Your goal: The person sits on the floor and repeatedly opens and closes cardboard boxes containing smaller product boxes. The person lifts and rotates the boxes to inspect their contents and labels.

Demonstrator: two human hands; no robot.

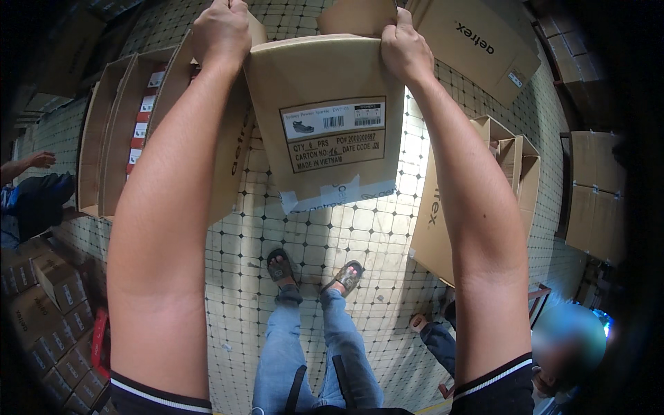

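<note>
Between my arms, a brown cardboard carton [330,76] is held up over the floor, its labelled side facing me. That side bears a printed panel with a white shoe label [334,122]. Strips of clear tape run along its lower edge. At the carton's upper left corner my left hand [223,36] is closed in a fist on the cardboard. My right hand [407,50] grips the upper right corner, fingers curled over the edge. A raised cardboard flap [358,16] shows at the top, beside my right hand. The carton's inside is hidden.
Open cartons with shoe boxes [144,104] stand at left. A large carton [477,45] lies at upper right, an open carton [439,235] at right. Stacked cartons [596,194] line the far right, others [52,325] the lower left. People are at left and lower right.
</note>
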